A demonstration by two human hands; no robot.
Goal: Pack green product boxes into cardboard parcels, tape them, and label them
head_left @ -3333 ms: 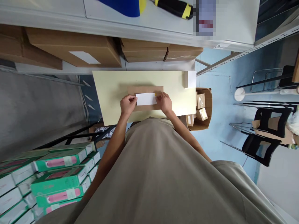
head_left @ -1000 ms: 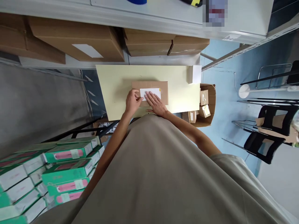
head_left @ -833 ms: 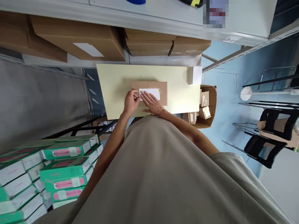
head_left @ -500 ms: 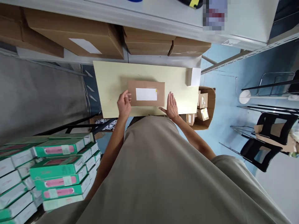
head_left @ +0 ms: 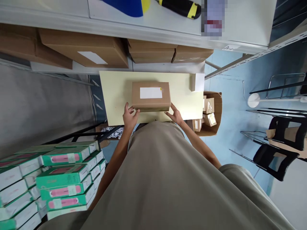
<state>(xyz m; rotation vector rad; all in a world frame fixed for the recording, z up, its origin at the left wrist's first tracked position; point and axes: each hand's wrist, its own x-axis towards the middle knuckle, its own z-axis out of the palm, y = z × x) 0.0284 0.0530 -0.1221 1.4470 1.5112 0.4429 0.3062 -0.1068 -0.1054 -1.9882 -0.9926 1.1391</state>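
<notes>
A brown cardboard box (head_left: 151, 98) with a white label on top sits on a pale yellow board, its near side facing me. At its near left corner is my left hand (head_left: 130, 118), with the index finger sticking out beside the box and the other fingers and thumb at the corner. My right hand (head_left: 176, 115) is on the near right corner, fingers along the right side and thumb at the near edge. Both hands appear to hold the box lightly between them; the fingertips are partly hidden.
The yellow board (head_left: 112, 95) carries a small white box (head_left: 198, 82) at its far right. An open carton (head_left: 217, 111) of small boxes stands right of it. Green product boxes (head_left: 62, 177) are stacked at left. A shelf (head_left: 168, 28) with a black-and-yellow tool (head_left: 181, 8) runs across above.
The box has shifted away from me on the board, and its near side now shows. Both hands have moved to its near corners. The view has tilted up slightly.
</notes>
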